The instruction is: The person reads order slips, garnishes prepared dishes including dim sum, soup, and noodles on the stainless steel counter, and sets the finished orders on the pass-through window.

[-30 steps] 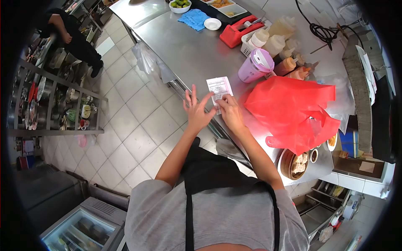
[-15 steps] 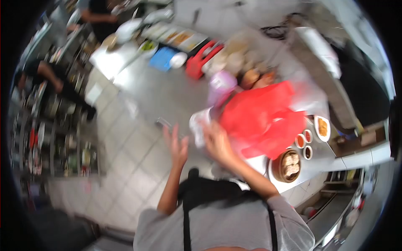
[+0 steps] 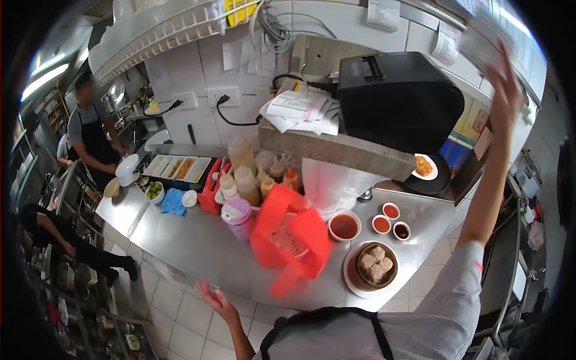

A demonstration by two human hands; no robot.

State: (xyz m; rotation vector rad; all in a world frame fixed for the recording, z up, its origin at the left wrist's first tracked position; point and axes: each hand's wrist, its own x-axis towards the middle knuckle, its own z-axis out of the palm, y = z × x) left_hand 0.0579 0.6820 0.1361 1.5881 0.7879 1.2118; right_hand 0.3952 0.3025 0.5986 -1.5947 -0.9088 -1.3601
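My right hand (image 3: pixel 505 84) is raised high at the upper right, slightly blurred. A blurred white paper slip (image 3: pixel 480 42) is between its thumb and fingers, beside the slips hanging from the rail. My left hand (image 3: pixel 219 305) is off the counter's front edge, its fingers apart and holding nothing. Nearest to it on the counter is a red plastic bag (image 3: pixel 321 237), standing with its handles up and something pale inside. Right of the bag, a bamboo steamer (image 3: pixel 359 273) of dumplings (image 3: pixel 376 264) rests on a white plate. A bowl of reddish-brown sauce (image 3: pixel 344 227) is behind the plate.
Small sauce cups (image 3: pixel 381 224), a lilac-lidded cup (image 3: pixel 237 219) and squeeze bottles (image 3: pixel 246 182) stand on the steel counter (image 3: pixel 180 240). A black printer (image 3: pixel 399 99) sits on a shelf (image 3: pixel 336 147) above. One person (image 3: pixel 93 132) stands far left; another's legs (image 3: pixel 96 258) show below.
My view has tilted up. My right hand has gone from beside the red bag up to the hanging slips. My left hand is now lower in view, and the bag stands more upright.
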